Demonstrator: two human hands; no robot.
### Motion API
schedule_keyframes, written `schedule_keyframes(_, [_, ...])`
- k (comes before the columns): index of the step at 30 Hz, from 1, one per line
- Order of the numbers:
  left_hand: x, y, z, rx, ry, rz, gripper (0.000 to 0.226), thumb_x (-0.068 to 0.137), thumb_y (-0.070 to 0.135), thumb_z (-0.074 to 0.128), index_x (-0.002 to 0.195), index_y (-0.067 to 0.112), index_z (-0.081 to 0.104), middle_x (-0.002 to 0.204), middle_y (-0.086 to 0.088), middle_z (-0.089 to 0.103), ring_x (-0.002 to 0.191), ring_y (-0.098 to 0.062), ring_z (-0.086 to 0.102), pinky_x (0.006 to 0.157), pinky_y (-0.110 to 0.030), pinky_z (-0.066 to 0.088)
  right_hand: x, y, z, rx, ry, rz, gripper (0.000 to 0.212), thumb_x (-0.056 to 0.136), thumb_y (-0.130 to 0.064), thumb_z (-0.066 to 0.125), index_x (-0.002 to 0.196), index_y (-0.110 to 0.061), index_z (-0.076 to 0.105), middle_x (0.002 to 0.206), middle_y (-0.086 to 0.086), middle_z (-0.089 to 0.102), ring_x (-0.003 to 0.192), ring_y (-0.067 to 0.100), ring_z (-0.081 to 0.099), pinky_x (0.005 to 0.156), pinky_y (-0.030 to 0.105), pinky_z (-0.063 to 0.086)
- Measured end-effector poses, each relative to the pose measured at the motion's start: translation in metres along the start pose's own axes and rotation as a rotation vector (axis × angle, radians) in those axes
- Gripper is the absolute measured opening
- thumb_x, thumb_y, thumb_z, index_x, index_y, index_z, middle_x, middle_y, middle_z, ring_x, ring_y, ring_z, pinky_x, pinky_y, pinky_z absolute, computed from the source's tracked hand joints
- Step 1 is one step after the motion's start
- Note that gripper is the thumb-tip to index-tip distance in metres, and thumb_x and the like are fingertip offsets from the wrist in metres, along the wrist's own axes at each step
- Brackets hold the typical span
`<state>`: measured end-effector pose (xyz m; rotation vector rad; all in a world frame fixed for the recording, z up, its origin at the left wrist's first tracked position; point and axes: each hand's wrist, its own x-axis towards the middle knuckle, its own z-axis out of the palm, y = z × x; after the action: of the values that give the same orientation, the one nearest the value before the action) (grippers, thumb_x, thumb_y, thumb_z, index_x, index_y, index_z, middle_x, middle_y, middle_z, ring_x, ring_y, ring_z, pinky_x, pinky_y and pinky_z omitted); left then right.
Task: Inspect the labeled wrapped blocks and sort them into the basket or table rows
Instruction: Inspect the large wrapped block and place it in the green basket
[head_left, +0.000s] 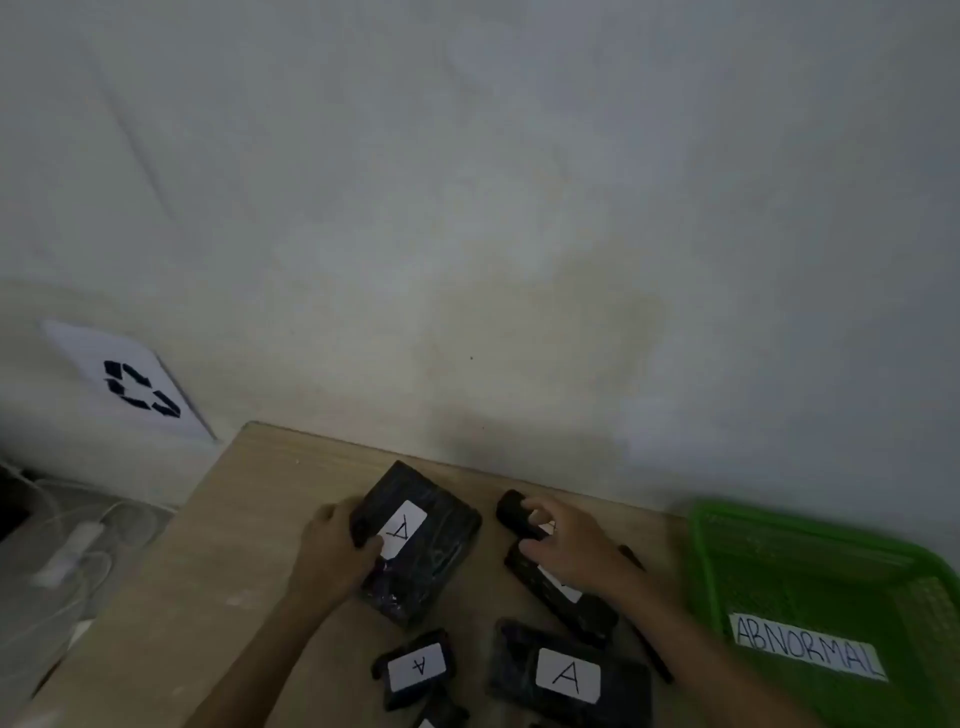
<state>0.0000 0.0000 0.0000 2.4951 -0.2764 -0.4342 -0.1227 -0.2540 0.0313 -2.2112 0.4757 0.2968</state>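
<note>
My left hand grips the left edge of a large black wrapped block with a white "A" label, tilted on the wooden table. My right hand pinches a small black block near the wall. Under that hand lies a long black block, its white label partly covered. Nearer me sit a small block labelled "A" and a large block labelled "A".
A green mesh basket marked "ABNORMAL" stands at the right of the table. A black pen lies beside my right forearm. A white sheet with a recycling symbol leans on the wall at left. White cables lie beyond the table's left edge.
</note>
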Motion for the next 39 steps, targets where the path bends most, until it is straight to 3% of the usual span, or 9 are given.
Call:
schedule_keyframes(5, [0.001,-0.022,0.017,-0.276,-0.051,-0.416,0.087,0.084,0.023,0.068,0.148,0.004,0.013,0.145,-0.026,0.024,0.127,-0.045,0.037,0.100,-0.048,0.038,0.038,-0.020,0.034,0.050,-0.096,0.047,0.079,0.088,-0.035,0.064,0.151,-0.019,0.018,0.155,0.003,0.025,0.140,0.019,0.030,0.110,0.032,0.032])
schedule_keyframes(10, [-0.008,-0.026,0.034,-0.697,-0.164,-0.611,0.038,0.091,0.021,0.060,0.125,0.012,0.047,0.123,-0.016,0.055,0.105,-0.034,0.055,0.084,-0.044,0.049,0.055,-0.024,0.059,0.207,-0.189,0.164,0.084,0.084,-0.033,0.069,0.151,-0.022,0.019,0.154,0.003,0.030,0.138,0.020,0.033,0.108,0.031,0.032])
schedule_keyframes(13, [-0.012,-0.018,0.036,-0.796,-0.093,-0.594,0.031,0.091,0.013,0.059,0.120,0.007,0.051,0.116,-0.018,0.060,0.095,-0.030,0.060,0.078,-0.042,0.052,0.050,-0.021,0.068,0.261,-0.150,0.184,0.083,0.082,-0.033,0.071,0.149,-0.024,0.023,0.150,0.002,0.034,0.134,0.020,0.038,0.105,0.030,0.034])
schedule_keyframes(17, [-0.026,0.010,0.029,-0.873,-0.112,-0.551,0.019,0.094,0.012,0.053,0.109,0.011,0.041,0.107,-0.009,0.053,0.098,-0.028,0.053,0.088,-0.044,0.048,0.029,-0.021,0.057,0.294,-0.067,0.168,0.080,0.081,-0.034,0.073,0.146,-0.023,0.027,0.145,0.002,0.035,0.130,0.020,0.040,0.102,0.030,0.037])
schedule_keyframes(23, [-0.060,0.036,0.020,-0.898,-0.135,-0.394,0.036,0.092,0.026,0.057,0.118,0.011,0.037,0.108,-0.011,0.058,0.082,-0.022,0.062,0.057,-0.029,0.051,-0.034,-0.009,0.023,0.392,0.117,0.154,0.078,0.081,-0.037,0.073,0.145,-0.025,0.030,0.145,-0.001,0.037,0.126,0.014,0.041,0.105,0.032,0.037])
schedule_keyframes(25, [-0.077,0.050,0.023,-0.946,-0.211,-0.431,0.040,0.090,0.031,0.060,0.116,0.008,0.040,0.107,-0.015,0.060,0.084,-0.030,0.065,0.066,-0.039,0.055,-0.061,-0.003,0.014,0.432,0.186,0.145,0.079,0.082,-0.035,0.073,0.146,-0.025,0.028,0.141,-0.005,0.037,0.122,0.009,0.039,0.102,0.028,0.037])
schedule_keyframes(29, [-0.115,0.074,0.038,-0.947,-0.407,-0.405,0.049,0.085,0.039,0.064,0.114,0.005,0.044,0.109,-0.017,0.060,0.095,-0.033,0.063,0.076,-0.046,0.056,-0.112,0.010,0.002,0.469,0.341,0.158,0.090,0.081,-0.037,0.073,0.150,-0.028,0.017,0.155,-0.007,0.023,0.139,0.015,0.029,0.113,0.040,0.033])
schedule_keyframes(34, [-0.158,0.094,0.059,-0.953,-0.507,-0.364,0.089,0.052,0.056,0.084,0.116,0.005,0.049,0.111,-0.016,0.064,0.098,-0.031,0.066,0.085,-0.050,0.054,-0.170,0.021,-0.007,0.415,0.449,0.126,0.081,0.085,-0.029,0.070,0.150,-0.027,0.021,0.156,-0.006,0.020,0.141,0.014,0.023,0.107,0.027,0.025])
schedule_keyframes(39, [-0.193,0.112,0.068,-0.947,-0.570,-0.273,0.086,0.051,0.060,0.081,0.119,0.013,0.060,0.111,-0.011,0.070,0.100,-0.029,0.067,0.092,-0.048,0.051,-0.219,0.032,-0.018,0.471,0.545,0.083,0.083,0.084,-0.025,0.072,0.150,-0.029,0.021,0.155,-0.006,0.023,0.140,0.014,0.026,0.113,0.034,0.029])
